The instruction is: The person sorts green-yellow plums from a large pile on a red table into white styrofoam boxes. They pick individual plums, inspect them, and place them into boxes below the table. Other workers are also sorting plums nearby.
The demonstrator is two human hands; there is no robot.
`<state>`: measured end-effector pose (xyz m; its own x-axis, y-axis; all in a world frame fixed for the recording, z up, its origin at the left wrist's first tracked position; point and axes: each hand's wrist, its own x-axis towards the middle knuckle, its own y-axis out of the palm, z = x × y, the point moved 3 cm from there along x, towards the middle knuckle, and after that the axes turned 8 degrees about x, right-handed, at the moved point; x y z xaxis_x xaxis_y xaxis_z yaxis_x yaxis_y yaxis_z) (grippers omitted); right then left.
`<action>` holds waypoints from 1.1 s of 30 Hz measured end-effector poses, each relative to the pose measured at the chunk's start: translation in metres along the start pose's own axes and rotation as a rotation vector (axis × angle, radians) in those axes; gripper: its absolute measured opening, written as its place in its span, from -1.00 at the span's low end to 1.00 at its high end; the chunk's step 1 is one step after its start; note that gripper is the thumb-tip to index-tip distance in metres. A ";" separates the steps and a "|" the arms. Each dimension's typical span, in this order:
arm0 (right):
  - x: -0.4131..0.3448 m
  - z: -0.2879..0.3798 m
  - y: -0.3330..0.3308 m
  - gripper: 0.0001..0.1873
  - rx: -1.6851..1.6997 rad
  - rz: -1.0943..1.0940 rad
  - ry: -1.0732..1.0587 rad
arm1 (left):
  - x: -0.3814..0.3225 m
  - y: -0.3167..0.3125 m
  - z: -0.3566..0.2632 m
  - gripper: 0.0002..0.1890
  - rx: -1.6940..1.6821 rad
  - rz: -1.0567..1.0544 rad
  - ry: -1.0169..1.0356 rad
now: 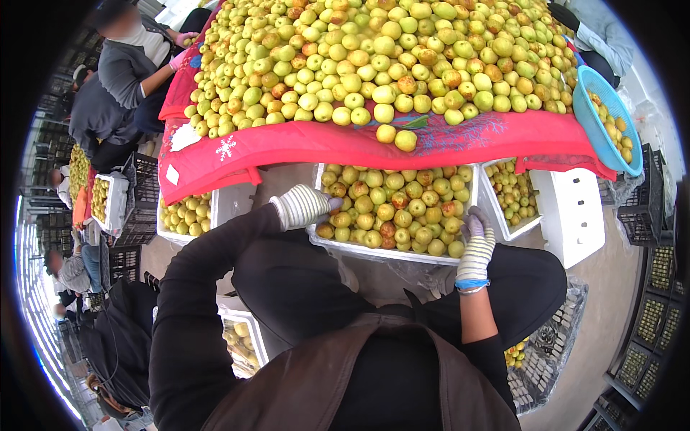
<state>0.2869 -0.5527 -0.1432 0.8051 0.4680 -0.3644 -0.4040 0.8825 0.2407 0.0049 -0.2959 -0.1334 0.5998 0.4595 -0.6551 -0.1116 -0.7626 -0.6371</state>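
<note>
A white foam crate (396,253) full of yellow-green jujube-like fruits (401,218), some with brown-red patches, lies at my knees. My left hand (304,207), in a striped glove, is at the crate's left edge with its fingertips by the fruits. At the right edge, my right hand (477,231), gloved alike with a blue band at the wrist, has its fingers over the rim. Whether either hand grips the crate cannot be told. Beyond the crate, a large heap of the same fruits (350,81) covers a table with a red quilted cloth (280,143).
A blue plastic basket (585,102) with fruits hangs at the table's right corner. More foam crates stand left (215,215) and right (574,215) of mine. A co-worker (126,59) sits at the table's left side, another (604,37) at the right. Black crates (639,188) stand at the far right.
</note>
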 end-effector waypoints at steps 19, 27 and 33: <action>0.008 -0.015 -0.001 -0.61 -0.021 0.102 0.066 | -0.040 -0.035 -0.022 -0.58 -0.580 0.079 0.323; 0.018 0.100 0.055 -0.73 -0.019 0.387 -0.216 | -0.066 -0.160 0.038 -0.62 -0.509 -0.712 0.204; 0.037 0.154 0.089 -0.70 -0.243 0.566 -0.388 | -0.071 -0.186 0.075 -0.62 -0.425 -0.776 -0.162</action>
<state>0.3476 -0.4646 0.0034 0.5216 0.8457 0.1130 -0.8532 0.5162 0.0747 -0.0765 -0.1529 0.0009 0.2616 0.9496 -0.1726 0.6005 -0.3001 -0.7412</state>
